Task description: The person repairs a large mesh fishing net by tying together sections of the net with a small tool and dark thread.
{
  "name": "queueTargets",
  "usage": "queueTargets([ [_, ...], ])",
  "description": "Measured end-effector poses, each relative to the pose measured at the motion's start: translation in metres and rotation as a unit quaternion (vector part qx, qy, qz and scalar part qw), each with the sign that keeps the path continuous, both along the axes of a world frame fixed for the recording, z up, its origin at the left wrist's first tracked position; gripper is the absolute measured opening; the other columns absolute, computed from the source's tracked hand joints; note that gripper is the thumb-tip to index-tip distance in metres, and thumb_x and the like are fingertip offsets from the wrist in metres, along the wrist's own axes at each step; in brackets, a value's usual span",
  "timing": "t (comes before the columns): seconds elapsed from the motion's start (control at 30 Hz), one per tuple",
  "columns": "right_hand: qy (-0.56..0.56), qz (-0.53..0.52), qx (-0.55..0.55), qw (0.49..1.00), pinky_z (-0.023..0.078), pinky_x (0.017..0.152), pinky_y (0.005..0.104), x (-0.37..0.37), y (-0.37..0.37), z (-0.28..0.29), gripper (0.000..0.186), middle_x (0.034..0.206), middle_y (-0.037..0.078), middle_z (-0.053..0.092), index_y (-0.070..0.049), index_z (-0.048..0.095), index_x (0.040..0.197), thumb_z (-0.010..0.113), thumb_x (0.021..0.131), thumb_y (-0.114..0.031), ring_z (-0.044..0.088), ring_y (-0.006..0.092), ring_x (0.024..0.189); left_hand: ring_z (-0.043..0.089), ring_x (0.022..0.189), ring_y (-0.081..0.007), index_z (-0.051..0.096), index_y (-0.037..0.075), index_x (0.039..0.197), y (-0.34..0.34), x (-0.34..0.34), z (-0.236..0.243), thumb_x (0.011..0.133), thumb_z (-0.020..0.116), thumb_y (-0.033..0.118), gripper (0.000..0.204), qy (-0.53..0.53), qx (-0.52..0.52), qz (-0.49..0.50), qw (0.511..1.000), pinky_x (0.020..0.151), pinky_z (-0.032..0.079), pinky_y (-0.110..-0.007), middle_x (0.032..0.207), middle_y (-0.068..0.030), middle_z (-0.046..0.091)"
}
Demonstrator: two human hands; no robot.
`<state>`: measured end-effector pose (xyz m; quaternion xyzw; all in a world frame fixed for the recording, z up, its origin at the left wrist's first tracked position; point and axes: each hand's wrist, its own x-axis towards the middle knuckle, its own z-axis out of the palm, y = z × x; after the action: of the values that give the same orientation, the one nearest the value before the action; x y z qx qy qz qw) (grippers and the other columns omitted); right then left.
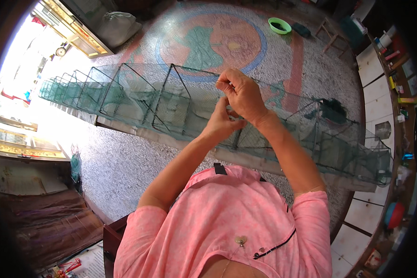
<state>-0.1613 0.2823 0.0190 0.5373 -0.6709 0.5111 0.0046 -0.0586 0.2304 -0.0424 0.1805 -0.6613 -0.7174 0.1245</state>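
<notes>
A long green net trap (139, 99) with black wire frames stretches across a plank from far left to right. My left hand (222, 121) pinches the netting on the trap's top at the middle. My right hand (241, 92) is raised just above it, fingers closed on a thin thread or a bit of mesh; the thread itself is too fine to make out. Both hands touch each other over one of the wire frames. My pink shirt fills the lower middle of the view.
A long board (139, 134) bears the trap over a speckled floor with a round coloured mosaic (208, 41). A green bowl (279, 25) and stools stand far off. Cluttered shelves (394, 74) run along the right. A wooden chair (111, 241) is at lower left.
</notes>
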Motion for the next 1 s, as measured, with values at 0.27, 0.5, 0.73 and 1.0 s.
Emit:
queueTargets([
  [0.27,-0.096,0.054,-0.079,0.991,0.050,0.060,0.0249,-0.007,0.013,0.012,0.006,0.078,0.003,0.060,-0.005,0.053,0.088,0.059,0.089,-0.006,0.060,0.0110,0.068,0.049,0.084,-0.0114,0.032,0.004,0.126,0.004,0.007,0.009,0.071,0.075,0.003,0.070,0.025,0.069,-0.011,0.997,0.077,0.047,-0.025,0.126,-0.0082,0.042],
  [0.5,-0.015,0.120,-0.256,0.959,0.044,0.052,0.0311,0.022,-0.019,0.105,0.008,0.065,0.004,0.053,-0.008,0.054,0.085,0.062,0.085,-0.008,0.055,0.0176,0.055,0.048,0.086,-0.0119,0.026,0.004,0.132,0.004,0.004,-0.006,0.073,0.071,-0.002,0.074,0.055,0.079,0.018,0.995,0.075,0.049,-0.025,0.128,-0.0089,0.039],
  [0.73,-0.256,0.210,-0.287,0.899,0.033,0.037,0.0170,-0.028,0.013,0.138,0.015,0.067,0.002,0.055,-0.007,0.049,0.089,0.047,0.098,-0.019,0.042,0.0047,0.043,0.047,0.076,-0.0085,0.035,0.007,0.135,0.004,-0.006,0.027,0.073,0.064,-0.008,0.070,0.087,-0.138,-0.032,0.986,0.076,0.043,-0.024,0.108,-0.0048,0.052],
  [1.0,-0.110,-0.074,0.014,0.991,0.047,0.060,0.0388,-0.037,0.057,0.083,0.005,0.080,0.010,0.062,-0.008,0.055,0.089,0.055,0.089,-0.013,0.059,0.0325,0.071,0.051,0.077,-0.0126,0.044,0.005,0.115,0.007,-0.009,0.012,0.070,0.066,-0.007,0.051,0.085,-0.263,0.046,0.960,0.075,0.045,-0.027,0.095,-0.0046,0.050],
])
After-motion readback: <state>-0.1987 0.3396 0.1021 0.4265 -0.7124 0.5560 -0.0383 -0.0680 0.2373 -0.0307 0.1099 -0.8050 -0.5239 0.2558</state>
